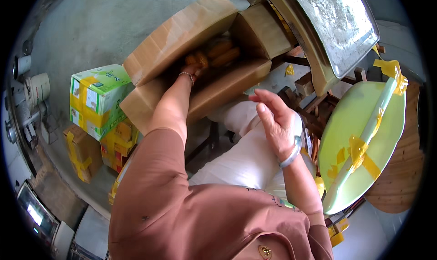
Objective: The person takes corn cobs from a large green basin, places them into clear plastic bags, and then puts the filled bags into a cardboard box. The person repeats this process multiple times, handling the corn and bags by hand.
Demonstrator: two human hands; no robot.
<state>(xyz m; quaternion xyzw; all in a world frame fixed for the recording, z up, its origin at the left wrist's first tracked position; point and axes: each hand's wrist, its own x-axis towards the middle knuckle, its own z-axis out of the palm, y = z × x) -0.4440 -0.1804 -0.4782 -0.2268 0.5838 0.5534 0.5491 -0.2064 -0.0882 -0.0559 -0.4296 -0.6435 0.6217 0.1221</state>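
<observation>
My left hand (192, 70), with a beaded bracelet at the wrist, reaches down inside an open cardboard box (232, 86). Its fingers close around an orange-yellow ear of corn (201, 59), partly dim in the shadow. More ears of corn (225, 55) lie further along the box bottom. The near flaps stand spread outwards. My right hand (276, 123), wearing a pale jade-like bangle, hovers above my white-trousered legs at the near side of the box. Its fingers are apart and it holds nothing.
A green-and-white carton (99, 99) bound with yellow tape sits left of the box, beside taped brown cartons (82, 154). A metal-topped stand (341, 24) is at the upper right. The pale green plastic seat (362, 140), patched with yellow tape, lies to my right.
</observation>
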